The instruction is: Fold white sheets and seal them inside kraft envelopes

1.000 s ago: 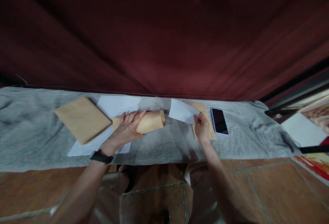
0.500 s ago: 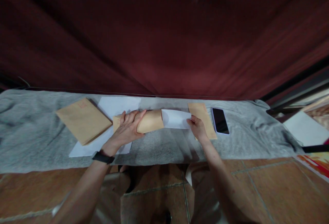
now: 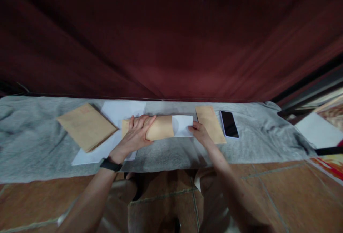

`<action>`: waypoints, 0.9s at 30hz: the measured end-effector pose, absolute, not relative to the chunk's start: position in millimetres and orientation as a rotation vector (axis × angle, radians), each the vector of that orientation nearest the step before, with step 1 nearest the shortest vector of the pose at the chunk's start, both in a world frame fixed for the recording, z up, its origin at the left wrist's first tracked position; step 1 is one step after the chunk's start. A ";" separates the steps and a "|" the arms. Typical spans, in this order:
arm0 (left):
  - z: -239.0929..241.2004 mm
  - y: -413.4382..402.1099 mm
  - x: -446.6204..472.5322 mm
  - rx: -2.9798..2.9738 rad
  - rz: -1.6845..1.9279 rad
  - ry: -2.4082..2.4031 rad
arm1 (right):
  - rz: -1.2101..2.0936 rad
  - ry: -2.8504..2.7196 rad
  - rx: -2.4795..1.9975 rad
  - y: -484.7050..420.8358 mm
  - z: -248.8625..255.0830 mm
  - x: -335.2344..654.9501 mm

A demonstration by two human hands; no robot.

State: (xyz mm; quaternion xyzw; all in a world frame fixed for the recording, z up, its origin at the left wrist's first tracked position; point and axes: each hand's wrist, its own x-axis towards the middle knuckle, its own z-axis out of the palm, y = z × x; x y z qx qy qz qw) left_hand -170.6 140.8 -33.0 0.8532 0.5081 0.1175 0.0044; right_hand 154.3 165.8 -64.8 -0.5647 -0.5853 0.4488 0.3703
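Observation:
A brown paper envelope (image 3: 162,127) lies crosswise in front of me, its mouth facing right. My left hand (image 3: 138,132) is wrapped over its left part, fingers on the far edge and thumb on the near side. Part of a folded white sheet (image 3: 182,126) sits inside the envelope, and the rest sticks out to the right. My right hand (image 3: 198,130) pinches that sheet at its outer end. To the right of the right hand lies another brown envelope (image 3: 211,123), flat. Left of my left hand is a stack of brown envelopes (image 3: 86,126).
White paper sheets (image 3: 122,111) lie partly under the envelope stack and left hand. A phone (image 3: 229,124) rests on the grey cloth (image 3: 254,133) at the right. A dark red curtain (image 3: 171,58) hangs behind the cloth-covered surface. Tiled floor (image 3: 289,186) shows below.
My right hand has moved left, sliding the white sheet deeper into the envelope, so less of it sticks out. The left hand and envelope have shifted slightly right.

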 end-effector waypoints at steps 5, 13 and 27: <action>-34.8 141.5 -166.9 2.690 0.359 1.576 | 0.940 -1.402 -1.478 167.9 -68.6 144.5; -35.0 141.8 -154.4 2.667 0.374 1.515 | 1.157 -1.289 -1.425 162.9 -66.8 130.2; -34.6 142.6 -142.1 2.683 0.356 1.447 | 1.156 -1.370 -1.571 159.3 -77.9 108.5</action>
